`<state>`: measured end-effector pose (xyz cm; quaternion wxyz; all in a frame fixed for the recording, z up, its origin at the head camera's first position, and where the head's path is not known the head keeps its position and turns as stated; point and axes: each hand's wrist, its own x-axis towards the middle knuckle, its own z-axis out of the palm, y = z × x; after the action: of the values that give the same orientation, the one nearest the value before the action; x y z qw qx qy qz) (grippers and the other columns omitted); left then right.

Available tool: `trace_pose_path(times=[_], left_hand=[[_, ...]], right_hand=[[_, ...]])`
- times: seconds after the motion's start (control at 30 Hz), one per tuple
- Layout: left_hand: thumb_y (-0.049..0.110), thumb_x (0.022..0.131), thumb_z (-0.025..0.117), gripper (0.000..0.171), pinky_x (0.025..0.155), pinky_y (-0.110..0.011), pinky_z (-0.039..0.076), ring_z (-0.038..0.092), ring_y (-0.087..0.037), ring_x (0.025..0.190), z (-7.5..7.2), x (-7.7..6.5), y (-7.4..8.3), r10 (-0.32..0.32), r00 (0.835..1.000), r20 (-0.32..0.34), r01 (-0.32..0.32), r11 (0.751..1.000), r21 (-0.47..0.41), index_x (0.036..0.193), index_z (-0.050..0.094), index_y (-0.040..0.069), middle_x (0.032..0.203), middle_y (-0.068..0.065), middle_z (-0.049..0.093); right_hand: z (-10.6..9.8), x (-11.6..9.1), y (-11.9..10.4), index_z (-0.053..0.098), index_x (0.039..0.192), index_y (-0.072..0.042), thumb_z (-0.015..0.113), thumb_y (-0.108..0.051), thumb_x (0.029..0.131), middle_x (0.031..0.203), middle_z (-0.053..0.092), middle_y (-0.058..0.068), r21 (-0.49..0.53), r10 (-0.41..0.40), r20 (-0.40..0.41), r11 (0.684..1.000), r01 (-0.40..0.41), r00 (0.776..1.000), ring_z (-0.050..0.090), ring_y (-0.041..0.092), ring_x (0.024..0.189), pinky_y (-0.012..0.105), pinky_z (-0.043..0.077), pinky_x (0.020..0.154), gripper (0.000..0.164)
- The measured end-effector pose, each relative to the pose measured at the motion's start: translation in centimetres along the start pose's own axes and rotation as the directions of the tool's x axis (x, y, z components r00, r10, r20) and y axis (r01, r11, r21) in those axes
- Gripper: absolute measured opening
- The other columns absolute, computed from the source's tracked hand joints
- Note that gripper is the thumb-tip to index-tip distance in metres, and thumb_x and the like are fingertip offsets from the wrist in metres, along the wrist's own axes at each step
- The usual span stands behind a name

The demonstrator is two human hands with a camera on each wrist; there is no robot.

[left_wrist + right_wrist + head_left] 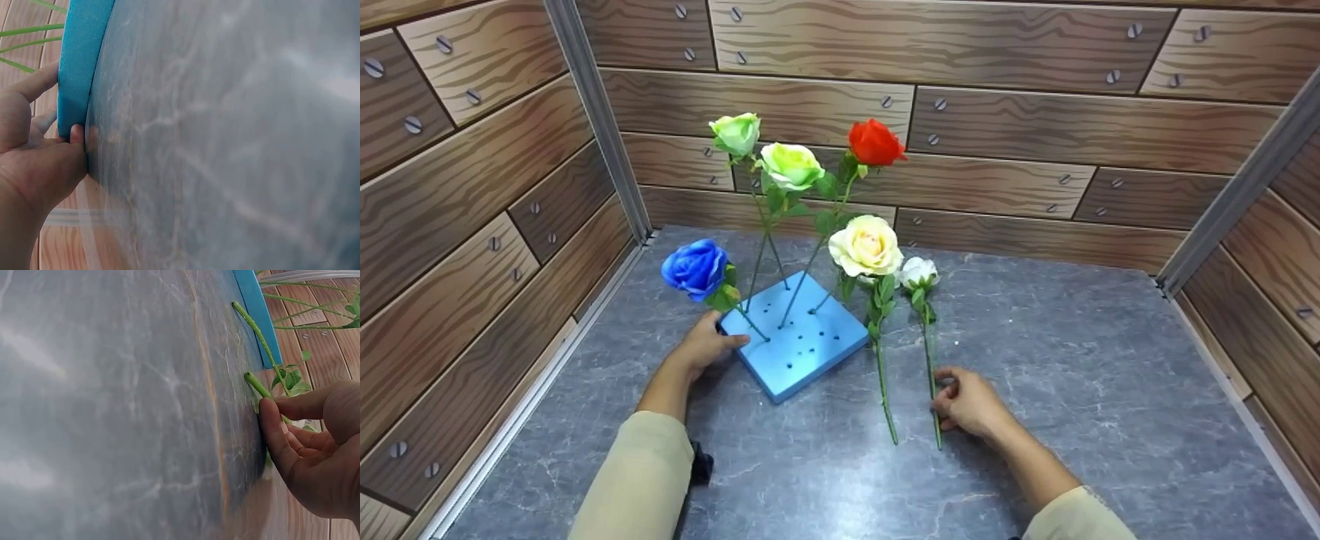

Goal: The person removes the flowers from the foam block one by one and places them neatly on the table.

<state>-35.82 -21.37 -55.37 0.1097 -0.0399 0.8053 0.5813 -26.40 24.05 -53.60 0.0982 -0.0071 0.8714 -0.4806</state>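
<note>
Right wrist view: fingers (pixel 305 404) pinch a green stem (pixel 257 384).

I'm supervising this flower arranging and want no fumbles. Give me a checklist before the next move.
1. Blue block held: ok, left hand grips its edge.
2. White flower held: ok, right hand pinches its stem.
3. Holes free: ok, several show no stem.
4. Stem end over a hole: not ok, it is off to the block's side.
5. Way to the block clear: not ok, the cream rose lies between.
6. Stem fully lifted off the table: cannot tell.
</note>
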Motion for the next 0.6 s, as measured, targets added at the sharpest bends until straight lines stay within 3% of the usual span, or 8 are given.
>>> trace_pose_path(times=[0.27, 0.43, 0.6], left_hand=[[0.018, 0.099, 0.079, 0.084, 0.137, -0.056, 0.024, 0.028, -0.042, 0.164, 0.04, -0.15, 0.11, 0.005, 1.000, -0.002, -0.005, 1.000, 0.005, 0.167, 0.032, 0.001, 0.175, -0.024, 0.032], [0.014, 0.099, 0.078, 0.080, 0.136, -0.056, 0.026, 0.032, -0.042, 0.161, 0.14, -0.20, 0.14, 0.037, 0.999, 0.007, -0.037, 0.999, -0.009, 0.165, 0.035, -0.001, 0.172, -0.027, 0.033], [0.014, 0.100, 0.078, 0.079, 0.134, -0.056, 0.029, 0.035, -0.041, 0.158, 0.07, -0.22, 0.15, 0.039, 0.999, 0.010, -0.039, 0.999, -0.011, 0.165, 0.036, 0.000, 0.170, -0.026, 0.035]], right_hand=[[-0.15, 0.01, -0.27, 0.057, 0.143, 0.012, 0.072, 0.009, 0.092, 0.084, 0.062, 0.005, -0.053, -0.020, -0.007, 0.998, 0.020, 1.000, 0.065, 0.014, 0.063, 0.032, 0.064, 0.058, 0.053], [-0.35, 0.12, -0.41, 0.057, 0.144, 0.007, 0.072, 0.006, 0.092, 0.083, 0.063, 0.005, -0.074, -0.023, -0.026, 0.997, 0.021, 0.999, 0.062, 0.013, 0.057, 0.029, 0.060, 0.054, 0.054], [-0.21, 0.33, -0.97, 0.064, 0.139, 0.000, 0.073, -0.006, 0.097, 0.085, 0.065, 0.003, -0.207, -0.077, -0.089, 0.977, 0.057, 0.993, 0.059, 0.012, 0.066, 0.029, 0.051, 0.063, 0.044]])
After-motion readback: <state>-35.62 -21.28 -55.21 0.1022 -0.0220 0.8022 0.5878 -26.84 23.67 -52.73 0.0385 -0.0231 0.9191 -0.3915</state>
